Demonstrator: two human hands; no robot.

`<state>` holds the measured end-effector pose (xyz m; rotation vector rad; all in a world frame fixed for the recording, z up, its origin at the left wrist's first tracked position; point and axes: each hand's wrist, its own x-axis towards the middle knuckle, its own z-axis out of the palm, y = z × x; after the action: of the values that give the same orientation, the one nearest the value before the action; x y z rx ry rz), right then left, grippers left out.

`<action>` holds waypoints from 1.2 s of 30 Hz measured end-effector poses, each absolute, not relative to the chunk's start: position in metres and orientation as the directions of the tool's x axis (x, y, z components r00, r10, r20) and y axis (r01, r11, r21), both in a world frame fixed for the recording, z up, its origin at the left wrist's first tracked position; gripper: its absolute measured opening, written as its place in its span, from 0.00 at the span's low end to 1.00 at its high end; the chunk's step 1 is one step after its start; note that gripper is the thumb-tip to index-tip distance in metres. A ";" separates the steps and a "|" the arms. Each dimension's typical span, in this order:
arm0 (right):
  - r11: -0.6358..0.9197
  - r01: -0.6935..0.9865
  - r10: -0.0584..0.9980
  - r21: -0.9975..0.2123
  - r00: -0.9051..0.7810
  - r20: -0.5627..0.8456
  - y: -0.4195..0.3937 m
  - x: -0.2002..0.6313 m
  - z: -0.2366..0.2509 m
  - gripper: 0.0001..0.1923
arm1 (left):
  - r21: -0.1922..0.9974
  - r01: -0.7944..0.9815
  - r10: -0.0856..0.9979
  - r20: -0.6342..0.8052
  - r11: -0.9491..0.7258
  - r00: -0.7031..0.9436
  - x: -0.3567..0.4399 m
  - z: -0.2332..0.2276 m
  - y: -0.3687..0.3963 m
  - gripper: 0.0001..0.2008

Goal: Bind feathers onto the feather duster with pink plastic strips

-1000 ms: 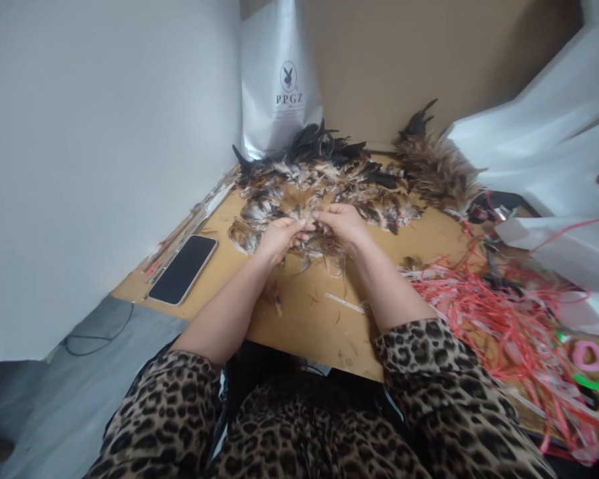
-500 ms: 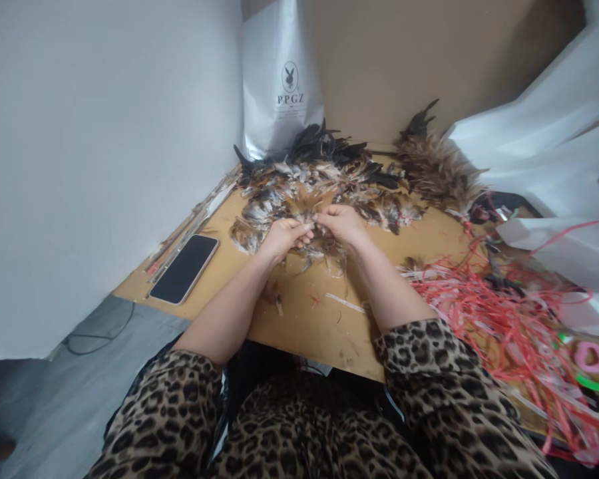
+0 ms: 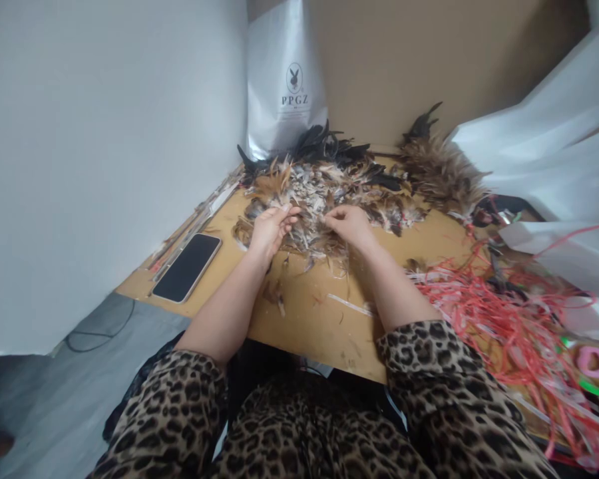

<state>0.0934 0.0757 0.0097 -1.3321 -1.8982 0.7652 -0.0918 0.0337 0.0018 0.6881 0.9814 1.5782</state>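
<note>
Wooden table (image 3: pixel 329 319) | phone (image 3: pixel 187 267) left, red strips (image 3: pixel 499 313) right | both grips — pinching feathers (image 3: pixel 324 193)

Lighting: soft, even daylight, approx. from upper left; white wall (image 3: pixel 104 166) bright, no glare. Shadows weak, darkest under table edge (image 3: pixel 304 332) at lower centre. Wide-angle bend at frame edges. Slight blur at right, red strips (image 3: pixel 504 313) smeared. Centre sharp.
</note>
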 end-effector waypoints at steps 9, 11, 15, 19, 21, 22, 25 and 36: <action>0.422 0.567 0.904 -0.707 -0.318 0.285 0.068 0.065 -0.007 0.09 | 0.866 -0.498 0.971 -0.068 -0.058 -0.231 -0.086 0.000 0.031 0.07; 0.398 0.614 0.916 -0.681 -0.308 0.258 0.064 0.063 -0.007 0.11 | 0.864 -0.500 0.971 -0.062 -0.063 -0.230 -0.086 0.000 0.031 0.08; 0.370 0.735 0.926 -0.568 -0.341 0.162 0.055 0.058 -0.003 0.12 | 0.868 -0.494 0.971 -0.069 -0.055 -0.230 -0.086 0.001 0.031 0.09; 0.362 0.760 0.925 -0.540 -0.363 0.109 0.053 0.054 -0.002 0.05 | 0.871 -0.488 0.973 -0.068 -0.051 -0.223 -0.086 0.001 0.031 0.09; 0.343 0.696 0.926 -0.631 -0.364 0.102 0.056 0.056 -0.004 0.05 | 0.871 -0.489 0.974 -0.061 -0.054 -0.216 -0.086 0.001 0.031 0.08; 0.315 0.641 0.930 -0.700 -0.356 0.093 0.058 0.058 -0.005 0.05 | 0.870 -0.489 0.975 -0.056 -0.057 -0.214 -0.086 0.000 0.031 0.08; 0.152 0.413 0.955 -0.898 -0.295 0.026 0.066 0.065 -0.007 0.06 | 0.873 -0.484 0.976 -0.055 -0.056 -0.213 -0.086 -0.001 0.031 0.08; -0.128 -0.190 0.970 -0.973 -0.230 -0.082 0.080 0.071 -0.008 0.17 | 0.833 -0.533 0.984 -0.178 0.151 0.002 -0.081 -0.001 0.028 0.05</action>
<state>0.0711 0.0796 -0.0082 -1.0168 -1.1583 1.5410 -0.0814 0.0285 -0.0012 0.6490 0.8989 1.3317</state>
